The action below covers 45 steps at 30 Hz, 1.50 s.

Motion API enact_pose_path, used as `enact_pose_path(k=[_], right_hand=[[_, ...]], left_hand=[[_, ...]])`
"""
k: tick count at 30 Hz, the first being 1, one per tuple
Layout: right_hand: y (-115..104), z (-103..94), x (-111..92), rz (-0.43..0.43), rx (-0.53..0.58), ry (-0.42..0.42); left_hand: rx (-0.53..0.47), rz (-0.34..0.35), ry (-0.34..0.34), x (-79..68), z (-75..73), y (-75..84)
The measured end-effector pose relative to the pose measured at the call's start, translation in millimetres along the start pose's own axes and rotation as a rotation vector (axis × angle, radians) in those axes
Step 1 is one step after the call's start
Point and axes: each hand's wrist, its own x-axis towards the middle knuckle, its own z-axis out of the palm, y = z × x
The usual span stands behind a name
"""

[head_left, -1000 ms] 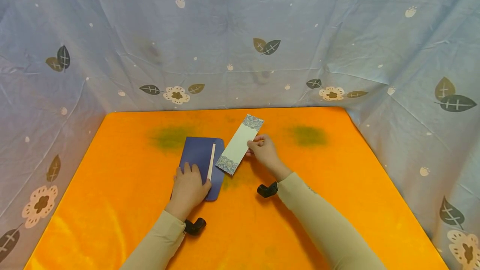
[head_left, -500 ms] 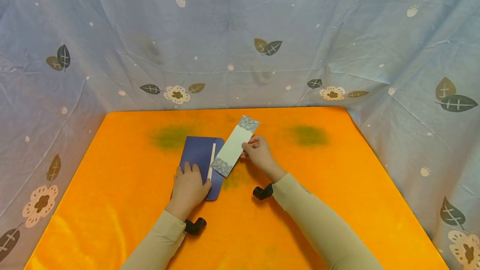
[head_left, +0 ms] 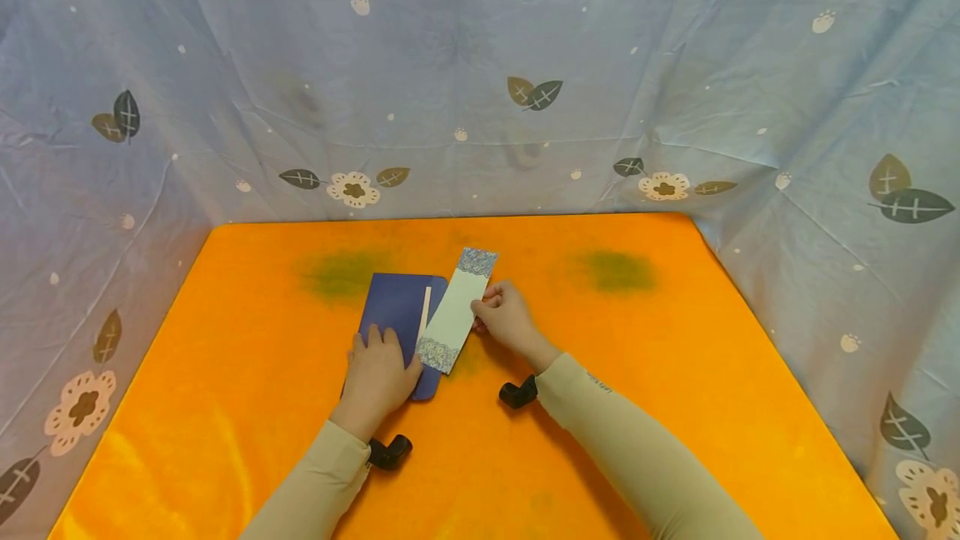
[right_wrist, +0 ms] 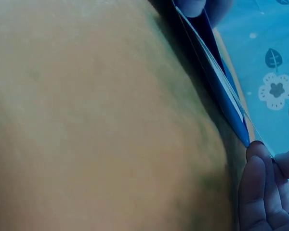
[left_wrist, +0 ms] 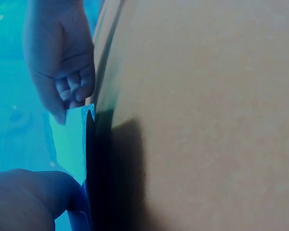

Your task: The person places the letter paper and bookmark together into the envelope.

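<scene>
A dark blue envelope (head_left: 396, 302) lies on the orange cloth, with a narrow white strip (head_left: 426, 305) beside its right-hand flap. My left hand (head_left: 378, 373) rests on its lower part, fingers spread and the thumb near the strip. Between thumb and fingers, my right hand (head_left: 512, 325) pinches the right edge of a long white card (head_left: 457, 307) with blue lace-patterned ends. The card leans across the envelope's right side, its lower end close to the left thumb. Seen edge-on in the right wrist view, the card (right_wrist: 220, 72) runs alongside the blue envelope (right_wrist: 233, 118).
Orange cloth (head_left: 637, 373) covers the table, with two dark green patches towards the back. Blue-grey fabric (head_left: 450, 40) printed with leaves and flowers hangs round the back and both sides. A black wrist camera (head_left: 390, 452) sits at each cuff.
My right hand has brought the card left and towards me, turning it more upright, so its lower end now overlaps the envelope and part of the white strip. My left hand stays put.
</scene>
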Motion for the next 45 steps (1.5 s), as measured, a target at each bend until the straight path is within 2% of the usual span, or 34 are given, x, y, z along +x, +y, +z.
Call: enact_pose_path(k=[8,17,29,45], right_hand=[[-2,7.3,-4,0.030,-0.025,-0.041],[-7,14.1,-8,0.089,0.039,-0.066],[-7,22.0,-8,0.095,0.011,-0.142],[-13,26.4,-12,0.164,-0.001,-0.193]], left_hand=[[-0.023,-0.021,-0.036,1.2,-1.0,0.2],[-0.025,-0.031,-0.042,1.3,2.0,-1.5],[-0.056,-0.048,-0.059,1.9,0.4,-1.8],[-0.089,-0.059,-0.078,2.1,-0.6,-2.2]])
